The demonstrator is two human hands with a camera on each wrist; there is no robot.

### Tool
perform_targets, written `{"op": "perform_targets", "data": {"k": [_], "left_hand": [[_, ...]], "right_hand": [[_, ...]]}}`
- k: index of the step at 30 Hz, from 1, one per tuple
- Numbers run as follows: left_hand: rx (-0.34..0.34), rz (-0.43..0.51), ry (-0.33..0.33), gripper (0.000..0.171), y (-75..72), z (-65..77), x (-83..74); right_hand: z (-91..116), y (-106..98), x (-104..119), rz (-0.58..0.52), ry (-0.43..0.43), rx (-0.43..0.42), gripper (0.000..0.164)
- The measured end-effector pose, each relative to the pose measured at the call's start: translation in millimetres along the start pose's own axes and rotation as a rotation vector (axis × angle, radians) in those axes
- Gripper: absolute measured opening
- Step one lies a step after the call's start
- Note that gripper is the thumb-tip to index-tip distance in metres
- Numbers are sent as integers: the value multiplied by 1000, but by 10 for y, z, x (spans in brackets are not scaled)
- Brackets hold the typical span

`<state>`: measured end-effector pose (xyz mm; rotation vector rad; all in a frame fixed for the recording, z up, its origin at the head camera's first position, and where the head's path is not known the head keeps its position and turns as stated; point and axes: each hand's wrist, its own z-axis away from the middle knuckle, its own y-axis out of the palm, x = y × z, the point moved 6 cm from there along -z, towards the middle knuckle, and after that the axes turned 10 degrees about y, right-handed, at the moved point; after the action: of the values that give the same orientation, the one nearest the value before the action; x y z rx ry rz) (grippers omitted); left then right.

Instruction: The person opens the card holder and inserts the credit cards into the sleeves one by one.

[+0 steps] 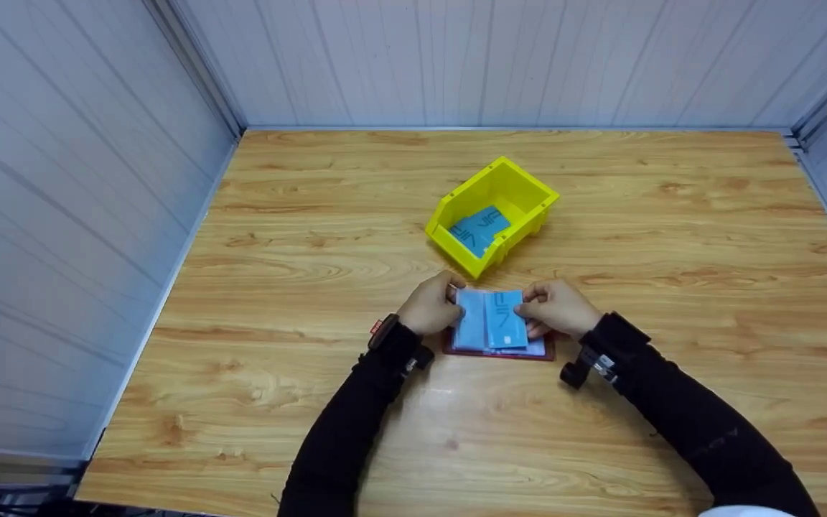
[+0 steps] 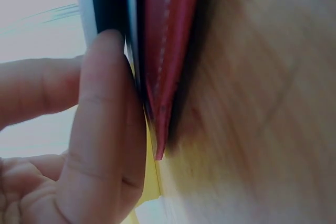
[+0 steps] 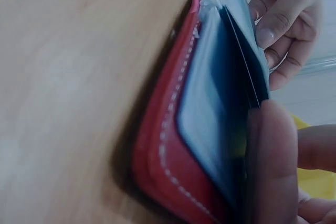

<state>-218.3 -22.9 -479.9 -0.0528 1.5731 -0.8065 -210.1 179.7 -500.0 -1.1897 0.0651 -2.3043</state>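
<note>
A red stitched card holder (image 3: 169, 145) lies spread on the table, its clear sleeves (image 1: 469, 323) facing up. On its right half is a light blue card (image 1: 507, 322) with dark lettering; whether it sits inside a sleeve or over it, I cannot tell. My right hand (image 1: 563, 307) pinches the card's right edge between thumb and fingers. At the opposite side, my left hand (image 1: 429, 304) pinches the outer edge of the left sleeve page. The left wrist view has those fingers beside the raised page, above the red cover (image 2: 170, 40).
Just beyond the card holder stands a yellow bin (image 1: 528, 208), its low front turned towards the left hand. Several blue cards (image 1: 482, 227) lie in it. Pale panel walls (image 1: 413, 64) enclose the wooden table (image 1: 298, 237) at the back and sides.
</note>
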Motion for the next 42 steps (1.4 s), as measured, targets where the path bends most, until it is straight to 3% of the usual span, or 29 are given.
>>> {"op": "perform_targets", "data": {"k": [7,17,30,42], "left_hand": [[-8,20,-10,42,0,3,-3],[-8,28,-6,41,11,11,-2],[-12,43,-34,42,21,10,16],[-7,43,-40,42,16,14,2]], "right_hand": [[-18,60,39,-32,-35,11,19],[-44,177,83,5,13,20,18],[-76,300,133,36,3,39,15],[2,406,313,201,-143,-3,16]]}}
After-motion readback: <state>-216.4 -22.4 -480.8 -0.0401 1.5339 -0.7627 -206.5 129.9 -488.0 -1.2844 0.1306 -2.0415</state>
